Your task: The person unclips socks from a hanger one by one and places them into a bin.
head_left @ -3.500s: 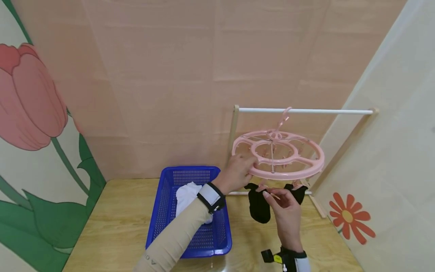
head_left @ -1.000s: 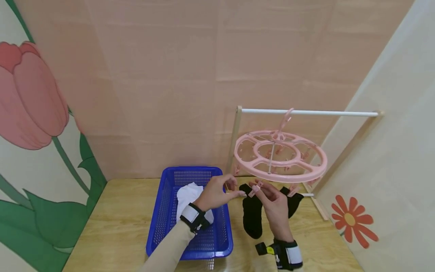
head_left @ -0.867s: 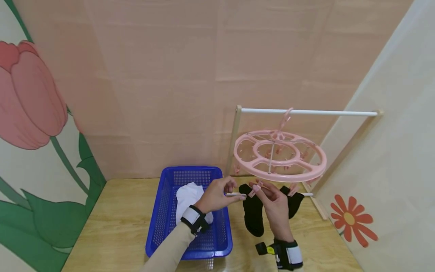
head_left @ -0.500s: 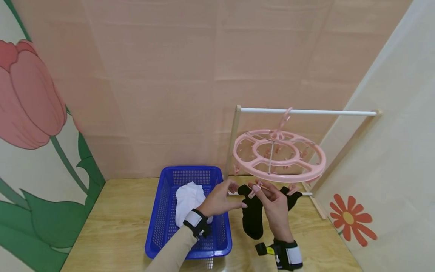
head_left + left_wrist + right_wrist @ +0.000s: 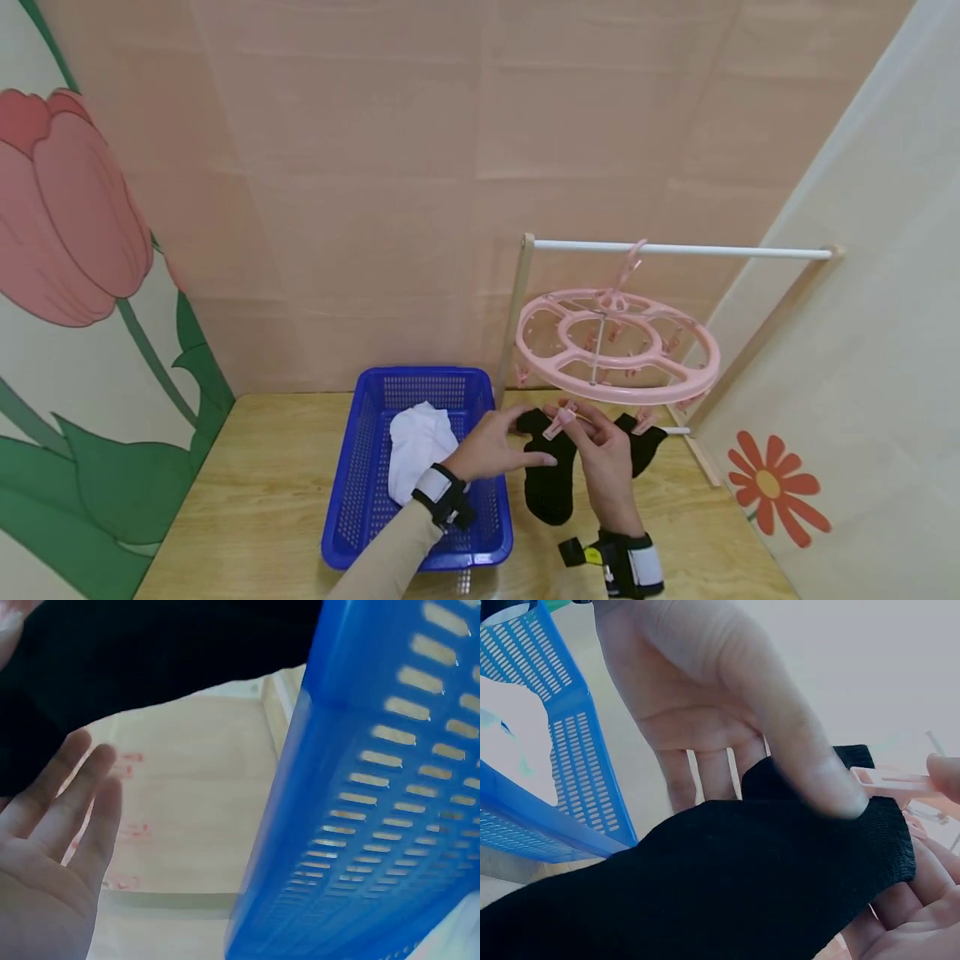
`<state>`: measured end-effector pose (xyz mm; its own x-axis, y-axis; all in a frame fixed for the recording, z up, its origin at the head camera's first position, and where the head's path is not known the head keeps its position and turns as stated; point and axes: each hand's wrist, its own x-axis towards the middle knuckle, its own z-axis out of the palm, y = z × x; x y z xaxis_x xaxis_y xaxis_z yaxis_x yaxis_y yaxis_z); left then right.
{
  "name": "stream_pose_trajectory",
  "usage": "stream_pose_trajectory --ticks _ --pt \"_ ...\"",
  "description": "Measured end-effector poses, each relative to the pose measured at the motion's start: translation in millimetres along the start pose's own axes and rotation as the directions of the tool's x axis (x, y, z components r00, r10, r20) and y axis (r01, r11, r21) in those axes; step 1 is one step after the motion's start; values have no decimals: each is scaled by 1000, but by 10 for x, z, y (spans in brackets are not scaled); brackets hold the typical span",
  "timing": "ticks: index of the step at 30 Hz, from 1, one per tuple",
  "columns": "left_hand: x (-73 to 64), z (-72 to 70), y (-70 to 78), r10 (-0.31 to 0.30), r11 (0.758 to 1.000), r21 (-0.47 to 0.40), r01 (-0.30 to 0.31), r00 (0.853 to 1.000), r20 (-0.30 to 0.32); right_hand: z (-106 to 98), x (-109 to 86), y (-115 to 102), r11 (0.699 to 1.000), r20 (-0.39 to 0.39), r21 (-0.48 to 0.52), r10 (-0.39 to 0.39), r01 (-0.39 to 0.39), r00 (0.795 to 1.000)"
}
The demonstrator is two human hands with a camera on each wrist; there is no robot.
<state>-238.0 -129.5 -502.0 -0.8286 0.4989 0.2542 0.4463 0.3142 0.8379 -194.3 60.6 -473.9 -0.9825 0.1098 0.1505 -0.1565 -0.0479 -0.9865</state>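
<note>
A black sock (image 5: 549, 492) hangs below the front left of a pink round clip hanger (image 5: 637, 395). My right hand (image 5: 611, 479) pinches a pink clothes peg (image 5: 892, 781) between thumb and finger, and the peg sits at the sock's cuff. My left hand (image 5: 487, 450) is at the sock's left side, its thumb across the front and its straight fingers (image 5: 94, 769) behind the fabric. A second black sock (image 5: 645, 450) hangs from another peg, partly hidden behind my right hand.
Left of the socks stands a blue perforated basket (image 5: 342, 475) with white cloth (image 5: 420, 442) inside. The hanger hooks over a white rail (image 5: 735, 250) on a wooden stand. Several other pegs dangle under the ring. A patterned wall stands at right.
Earlier, my left hand held the hanger's ring; it has since come down and moved right onto the black sock. My right hand stays at the peg. The sock has shifted slightly left.
</note>
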Motion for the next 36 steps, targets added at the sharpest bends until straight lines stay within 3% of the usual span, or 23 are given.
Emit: stream_pose_trajectory --ticks 6,10,14,17,27,36 --pt "21 88 7 9 994 -107 -8 1000 8 -3 -13 -40 1000 10 -16 20 -20 1000" --pt "-7 121 48 -45 972 -230 41 999 -14 -9 -17 -48 1000 18 -5 15 -15 1000" --pt "-16 137 25 -51 947 -319 31 997 -54 -13 -15 -42 1000 20 14 -2 1 1000" --pt "-20 142 -16 -41 942 -335 15 996 -73 -17 -18 -40 1000 20 16 -7 6 1000" --pt "-92 98 -15 -30 933 -359 12 999 -46 -35 -33 -57 1000 42 5 -17 17 999" --pt "-91 102 -6 -5 932 -361 -26 996 -85 -50 -29 -15 999 26 30 -26 25 999"
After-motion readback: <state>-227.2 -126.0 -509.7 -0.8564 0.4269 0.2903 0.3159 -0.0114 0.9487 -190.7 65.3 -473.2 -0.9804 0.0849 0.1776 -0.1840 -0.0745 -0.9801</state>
